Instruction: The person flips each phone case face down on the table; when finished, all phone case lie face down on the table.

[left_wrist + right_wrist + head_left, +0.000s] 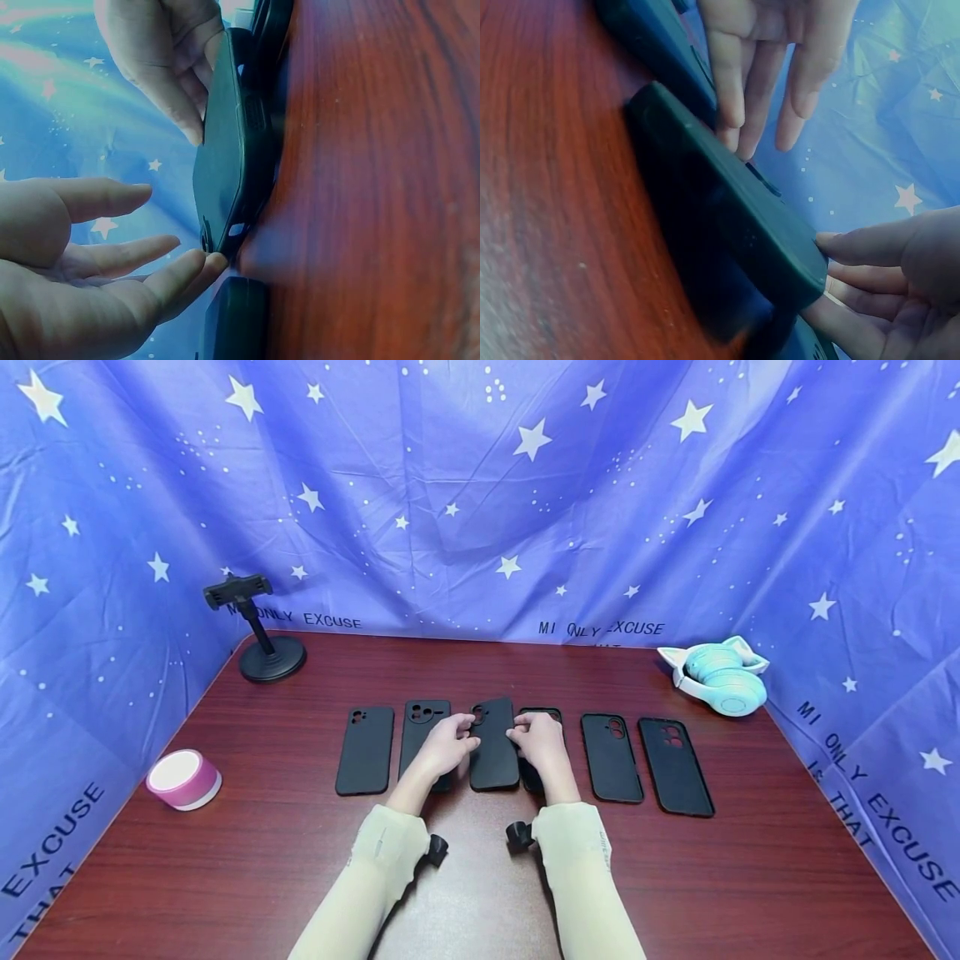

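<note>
A black phone case (495, 745), back side up, lies in the middle of the row, its right edge raised off the table. My right hand (537, 737) pinches that raised edge, thumb on top and fingers beneath, as the right wrist view shows. At the case's left edge, near the camera cutout, my left hand (450, 745) rests its extended fingertips. Under my right hand lies another black phone case (553, 717), mostly covered by hand and wrist. A phone case with a round camera ring (427, 712) is partly hidden behind my left hand.
Further left lies one more black phone case (365, 752). To the right are two with their inner sides up, a phone case (612, 758) and another phone case (677, 767). Around them stand a phone stand (272, 658), a pink-and-white round object (184, 780) and cat-ear headphones (718, 677).
</note>
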`<action>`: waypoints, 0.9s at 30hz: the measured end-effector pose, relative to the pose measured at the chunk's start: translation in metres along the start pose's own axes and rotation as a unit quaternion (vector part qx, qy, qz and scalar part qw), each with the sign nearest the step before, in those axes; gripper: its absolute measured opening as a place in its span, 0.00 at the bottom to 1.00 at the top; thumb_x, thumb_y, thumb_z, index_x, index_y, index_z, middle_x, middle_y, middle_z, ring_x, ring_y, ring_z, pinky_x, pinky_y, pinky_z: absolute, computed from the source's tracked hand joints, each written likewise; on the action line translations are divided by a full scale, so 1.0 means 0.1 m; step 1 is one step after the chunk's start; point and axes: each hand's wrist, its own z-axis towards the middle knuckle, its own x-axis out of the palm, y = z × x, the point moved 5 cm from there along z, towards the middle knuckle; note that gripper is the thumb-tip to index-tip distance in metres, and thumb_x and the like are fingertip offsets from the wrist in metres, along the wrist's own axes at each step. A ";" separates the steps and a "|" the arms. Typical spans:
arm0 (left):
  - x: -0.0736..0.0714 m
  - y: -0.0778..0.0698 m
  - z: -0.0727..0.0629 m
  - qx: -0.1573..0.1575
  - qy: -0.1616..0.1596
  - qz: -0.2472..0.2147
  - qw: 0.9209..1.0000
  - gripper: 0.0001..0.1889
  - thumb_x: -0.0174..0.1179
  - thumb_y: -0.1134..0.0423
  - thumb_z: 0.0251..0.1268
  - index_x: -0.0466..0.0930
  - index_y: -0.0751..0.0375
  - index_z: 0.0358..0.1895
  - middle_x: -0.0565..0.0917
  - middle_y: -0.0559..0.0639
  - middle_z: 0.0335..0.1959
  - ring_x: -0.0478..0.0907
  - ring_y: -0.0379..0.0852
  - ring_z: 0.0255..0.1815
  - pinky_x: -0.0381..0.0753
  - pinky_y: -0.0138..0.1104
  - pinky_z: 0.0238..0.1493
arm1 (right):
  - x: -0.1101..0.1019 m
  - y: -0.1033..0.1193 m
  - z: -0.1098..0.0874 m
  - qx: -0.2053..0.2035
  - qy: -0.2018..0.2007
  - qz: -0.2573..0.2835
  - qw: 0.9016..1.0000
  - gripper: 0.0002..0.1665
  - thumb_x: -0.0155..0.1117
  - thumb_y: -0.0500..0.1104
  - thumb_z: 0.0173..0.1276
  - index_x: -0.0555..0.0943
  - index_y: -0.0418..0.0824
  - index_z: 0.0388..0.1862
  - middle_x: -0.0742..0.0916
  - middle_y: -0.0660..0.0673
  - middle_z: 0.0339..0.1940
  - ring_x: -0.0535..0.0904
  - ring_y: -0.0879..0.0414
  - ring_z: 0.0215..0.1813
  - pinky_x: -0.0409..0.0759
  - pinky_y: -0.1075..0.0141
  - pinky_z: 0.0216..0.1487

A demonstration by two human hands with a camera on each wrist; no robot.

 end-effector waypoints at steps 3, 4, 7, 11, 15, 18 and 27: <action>-0.01 0.00 0.00 0.002 -0.003 0.001 1.000 0.25 0.54 0.67 0.70 0.67 0.66 0.68 0.70 0.64 0.69 0.69 0.59 0.69 0.71 0.48 0.68 | 0.02 0.02 0.00 -0.016 -0.010 -0.033 0.999 0.19 0.66 0.41 0.65 0.83 0.35 0.53 0.89 0.41 0.39 0.87 0.54 0.31 0.85 0.63 0.37; -0.01 0.00 0.00 0.000 -0.004 0.000 1.000 0.25 0.54 0.67 0.70 0.67 0.66 0.68 0.70 0.64 0.69 0.69 0.59 0.69 0.71 0.48 0.68 | 0.03 0.03 0.00 -0.023 -0.014 -0.044 0.999 0.19 0.66 0.41 0.65 0.83 0.35 0.53 0.89 0.42 0.38 0.86 0.54 0.32 0.85 0.63 0.39; -0.01 0.00 0.01 0.000 -0.007 0.003 1.000 0.25 0.54 0.67 0.69 0.67 0.66 0.68 0.70 0.64 0.69 0.69 0.59 0.69 0.71 0.47 0.68 | 0.04 0.07 -0.01 -0.043 -0.024 -0.079 0.996 0.19 0.67 0.41 0.64 0.83 0.35 0.52 0.87 0.43 0.34 0.82 0.54 0.34 0.82 0.59 0.45; -0.03 0.01 0.01 0.001 -0.013 0.007 1.000 0.25 0.55 0.67 0.69 0.67 0.67 0.68 0.71 0.65 0.68 0.70 0.58 0.69 0.71 0.46 0.68 | 0.06 0.09 -0.01 -0.061 -0.029 -0.118 0.991 0.19 0.68 0.43 0.63 0.84 0.35 0.50 0.85 0.46 0.30 0.79 0.53 0.37 0.80 0.56 0.49; -0.04 0.00 0.00 0.006 -0.019 0.013 1.000 0.25 0.55 0.68 0.68 0.68 0.69 0.67 0.72 0.66 0.67 0.71 0.58 0.68 0.71 0.45 0.68 | 0.07 0.12 -0.03 -0.074 -0.034 -0.138 0.987 0.18 0.70 0.43 0.61 0.84 0.34 0.47 0.82 0.47 0.25 0.79 0.52 0.36 0.80 0.57 0.47; -0.05 -0.01 0.00 0.005 -0.021 0.020 1.000 0.25 0.56 0.68 0.68 0.68 0.69 0.67 0.72 0.66 0.67 0.71 0.58 0.68 0.72 0.45 0.68 | 0.08 0.14 -0.05 -0.075 -0.033 -0.146 0.986 0.19 0.70 0.44 0.60 0.84 0.33 0.47 0.80 0.48 0.22 0.79 0.51 0.36 0.81 0.56 0.48; -0.06 -0.01 0.00 -0.003 -0.029 0.034 0.999 0.25 0.56 0.67 0.68 0.68 0.67 0.67 0.72 0.64 0.67 0.71 0.58 0.68 0.73 0.47 0.67 | 0.10 0.15 -0.07 -0.055 -0.026 -0.150 0.987 0.23 0.71 0.44 0.60 0.83 0.34 0.52 0.86 0.45 0.32 0.82 0.51 0.40 0.81 0.56 0.48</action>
